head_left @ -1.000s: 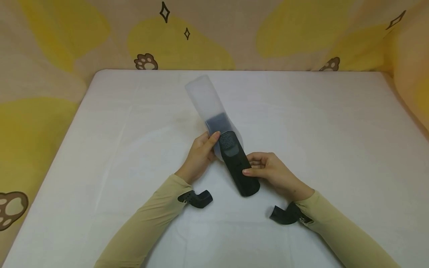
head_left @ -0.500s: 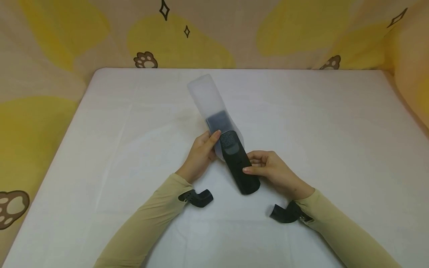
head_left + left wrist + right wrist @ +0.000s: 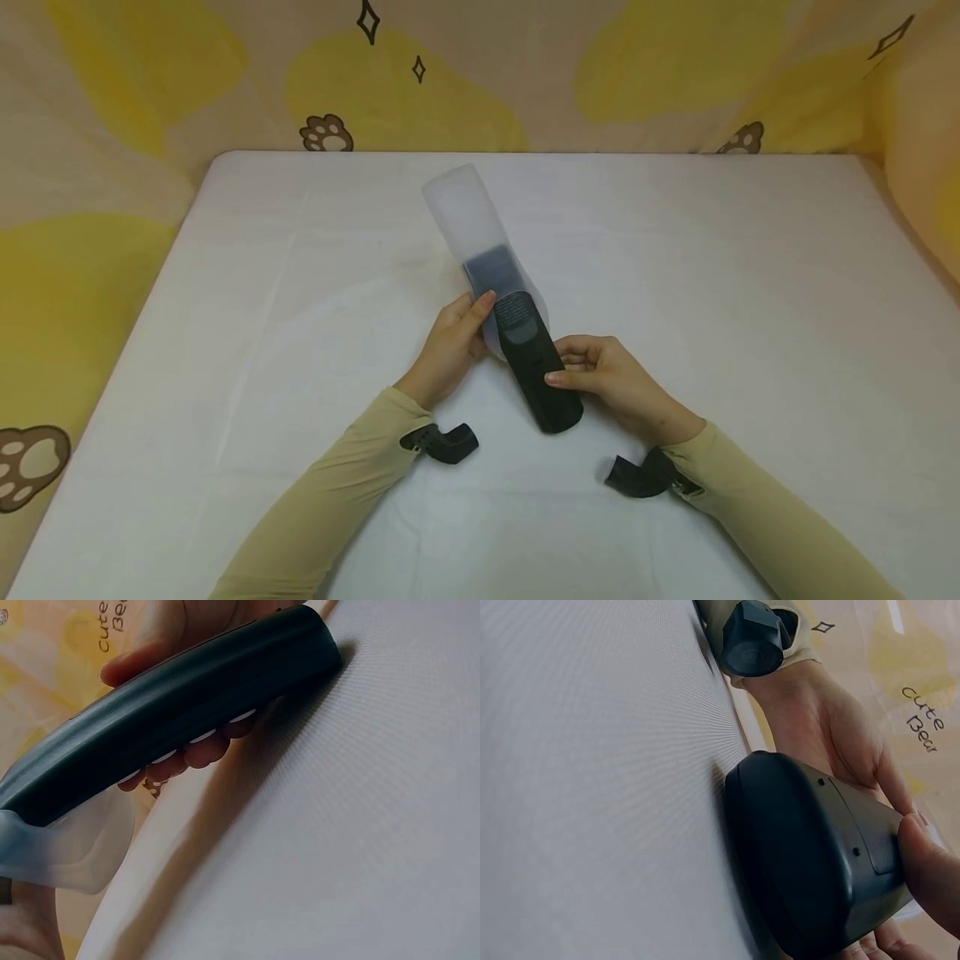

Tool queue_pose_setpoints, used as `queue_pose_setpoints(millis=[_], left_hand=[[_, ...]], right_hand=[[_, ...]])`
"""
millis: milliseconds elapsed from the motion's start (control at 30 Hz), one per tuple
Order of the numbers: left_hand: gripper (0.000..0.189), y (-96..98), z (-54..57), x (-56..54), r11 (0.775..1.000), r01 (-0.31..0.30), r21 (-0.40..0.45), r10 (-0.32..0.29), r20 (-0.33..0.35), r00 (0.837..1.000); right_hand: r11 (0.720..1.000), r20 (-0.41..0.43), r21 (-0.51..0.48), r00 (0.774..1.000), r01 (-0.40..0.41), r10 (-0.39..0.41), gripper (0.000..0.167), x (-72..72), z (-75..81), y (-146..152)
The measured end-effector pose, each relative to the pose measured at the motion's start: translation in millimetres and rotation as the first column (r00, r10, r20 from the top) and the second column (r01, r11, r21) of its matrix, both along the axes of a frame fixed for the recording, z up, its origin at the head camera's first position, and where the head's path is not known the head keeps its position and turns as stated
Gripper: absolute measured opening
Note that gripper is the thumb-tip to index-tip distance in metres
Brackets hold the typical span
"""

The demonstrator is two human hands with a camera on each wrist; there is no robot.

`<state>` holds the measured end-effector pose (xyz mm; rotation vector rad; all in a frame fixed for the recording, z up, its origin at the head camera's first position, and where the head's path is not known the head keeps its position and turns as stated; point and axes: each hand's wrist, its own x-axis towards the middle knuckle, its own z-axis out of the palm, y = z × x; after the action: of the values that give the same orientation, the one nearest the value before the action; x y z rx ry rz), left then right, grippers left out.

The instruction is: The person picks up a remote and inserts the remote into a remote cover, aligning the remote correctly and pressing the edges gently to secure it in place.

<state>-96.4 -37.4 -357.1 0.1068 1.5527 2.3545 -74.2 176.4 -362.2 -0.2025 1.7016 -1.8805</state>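
Observation:
A long black handheld device [image 3: 543,383], with a ribbed patch near its upper end, is tilted over the white table in the head view. Its far end runs into a translucent sleeve [image 3: 461,204], through which a dark section shows. My left hand [image 3: 450,346] holds the sleeve and device where they meet, thumb on top. My right hand [image 3: 603,375] pinches the device's lower half, thumb on its upper face and fingers beneath. In the left wrist view, fingertips [image 3: 206,750] show under the device's curved body. The device's rounded near end [image 3: 780,855] fills much of the right wrist view.
A white cloth covers the table [image 3: 225,333]. Patterned yellow and beige fabric [image 3: 450,75] hangs behind it and at the sides. Black wrist mounts [image 3: 450,444] jut inward from both sleeves, close above the table.
The far tip of the translucent sleeve has swung slightly to the right. Both hands keep the same hold, and the head view has shifted a little.

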Motion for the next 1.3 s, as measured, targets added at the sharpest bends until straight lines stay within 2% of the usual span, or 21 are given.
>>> queue_pose_setpoints(millis=[300,767,1033,1300], left_hand=[[0.019,0.4,1.1,0.2,0.998,0.014,-0.055,-0.015,-0.016,1.000],[0.016,2.3,1.5,0.7,0.997,-0.003,-0.078,0.002,-0.015,1.000],[0.017,1.6,0.8,1.2,0.998,0.009,-0.068,-0.011,-0.030,1.000],[0.018,1.7,1.9,-0.2,0.998,-0.001,-0.070,0.001,0.007,1.000]], right_hand=[[1.000,0.009,-0.007,1.000,0.000,0.000,0.032,0.8,1.9,0.4],[1.000,0.006,-0.012,1.000,0.016,-0.016,0.031,0.7,-0.2,0.8],[1.000,0.014,0.000,0.999,0.029,-0.029,0.033,0.7,-0.5,0.2],[1.000,0.019,0.022,1.000,0.013,-0.013,0.031,-0.2,2.0,0.0]])
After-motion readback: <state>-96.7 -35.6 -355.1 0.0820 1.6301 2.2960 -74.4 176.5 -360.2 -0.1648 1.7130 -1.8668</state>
